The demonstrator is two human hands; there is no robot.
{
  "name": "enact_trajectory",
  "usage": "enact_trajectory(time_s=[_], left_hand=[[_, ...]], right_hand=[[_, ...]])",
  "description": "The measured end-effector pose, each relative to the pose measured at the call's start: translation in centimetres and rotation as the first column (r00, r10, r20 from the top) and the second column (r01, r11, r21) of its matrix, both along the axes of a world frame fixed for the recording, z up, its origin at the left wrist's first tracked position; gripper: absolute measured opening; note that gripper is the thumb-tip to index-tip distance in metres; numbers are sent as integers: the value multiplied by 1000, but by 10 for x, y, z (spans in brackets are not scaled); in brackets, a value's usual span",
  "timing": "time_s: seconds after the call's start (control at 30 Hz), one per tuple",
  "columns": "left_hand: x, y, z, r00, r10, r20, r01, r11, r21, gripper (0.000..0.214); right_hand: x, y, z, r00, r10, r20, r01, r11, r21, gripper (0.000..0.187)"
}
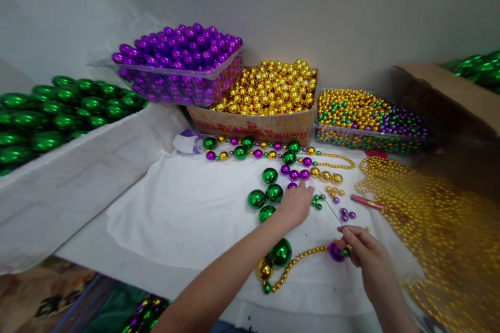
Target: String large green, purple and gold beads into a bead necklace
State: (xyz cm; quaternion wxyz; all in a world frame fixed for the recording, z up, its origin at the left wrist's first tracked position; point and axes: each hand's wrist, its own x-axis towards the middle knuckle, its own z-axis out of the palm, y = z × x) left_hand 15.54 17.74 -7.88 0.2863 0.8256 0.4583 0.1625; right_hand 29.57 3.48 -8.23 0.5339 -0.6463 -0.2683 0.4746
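Observation:
My left hand (299,203) reaches low over the cloth, thumb and forefinger apart beside some large purple beads (294,175). I see nothing held in it, though its palm is hidden. Small green beads (318,201) lie just right of its fingertips. In a pinch, my right hand (361,244) holds a thin, straight beading thread (328,204) that slants up toward the left fingertips. Below that pinch hang a purple bead (336,251) and a green bead (346,252). From them a gold bead strand (300,256) curves left to a large gold bead (264,269) and a large green bead (280,253).
A finished-looking necklace (258,154) lies across the back of the white cloth (175,208). Behind stand a purple-bead tub (219,75), a gold-bead carton (253,124) and a mixed-bead tray (351,132). Gold strands (437,234) pile at right near a red stick (367,202); a green-bead box (97,182) stands left.

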Motion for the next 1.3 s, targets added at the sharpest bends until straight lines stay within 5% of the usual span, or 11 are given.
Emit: enact_trajectory(time_s=[0.07, 0.13, 0.23, 0.3, 0.43, 0.57, 0.77, 1.3], left_hand=[[-9, -4, 8, 995, 13, 98, -7, 998, -68, 17], [-23, -12, 16, 930, 95, 355, 26, 947, -320, 21], [-45, -30, 22, 640, 399, 657, 262, 690, -674, 29], [-57, -43, 22, 497, 540, 680, 355, 588, -726, 32], [-68, -63, 18, 335, 684, 648, 402, 518, -755, 33], [-74, -69, 13, 291, 711, 640, 429, 502, -752, 29], [-85, -68, 10, 272, 709, 651, 391, 537, -748, 25], [-81, -66, 16, 292, 682, 671, 300, 600, -741, 32]], right_hand=[[4, -3, 0, 1000, -21, -16, 21, 1000, -17, 43], [7, -5, 1, 999, -44, -27, 43, 999, -30, 42], [7, -7, 4, 991, -57, -124, 56, 998, -14, 39], [4, -7, 7, 967, -42, -252, 43, 999, -3, 37], [-3, -14, 13, 956, 58, -289, -55, 998, 19, 36], [-8, -31, 17, 974, 228, -2, -228, 973, -15, 40], [-4, -52, 21, 896, 241, 373, -232, 970, -69, 38], [0, -65, 28, 841, 293, 455, -252, 956, -150, 41]])
